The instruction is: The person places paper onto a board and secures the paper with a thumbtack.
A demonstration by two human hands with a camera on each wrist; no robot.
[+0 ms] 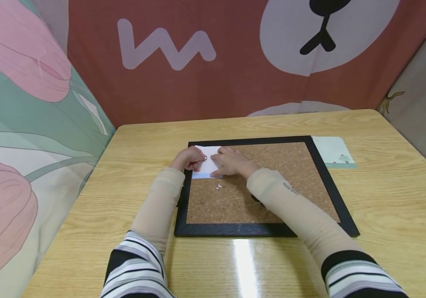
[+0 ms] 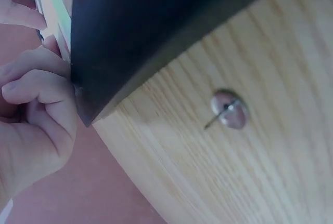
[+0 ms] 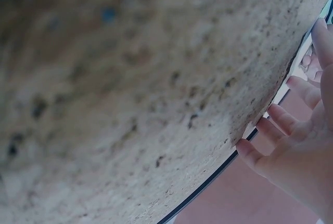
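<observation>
A white paper note (image 1: 210, 167) with a pale blue lower strip lies on the upper left corner of the framed corkboard (image 1: 272, 182). My left hand (image 1: 190, 159) is at the note's left side, fingers curled, pinching a small shiny thumbtack (image 1: 205, 157) at the fingertips. In the left wrist view the curled fingers (image 2: 39, 86) are beside the black frame, and what they pinch is hidden there. My right hand (image 1: 233, 161) rests on the note's right edge with its fingers spread. The right wrist view shows its fingertips (image 3: 250, 151) right at the cork surface.
Several tiny clear tacks (image 1: 219, 187) lie on the cork below the note. Another thumbtack (image 2: 230, 109) lies on the wooden table (image 2: 182, 146) beside the frame. A pale green sheet (image 1: 333, 152) is at the board's upper right corner. A printed cloth (image 1: 183, 91) hangs behind the table.
</observation>
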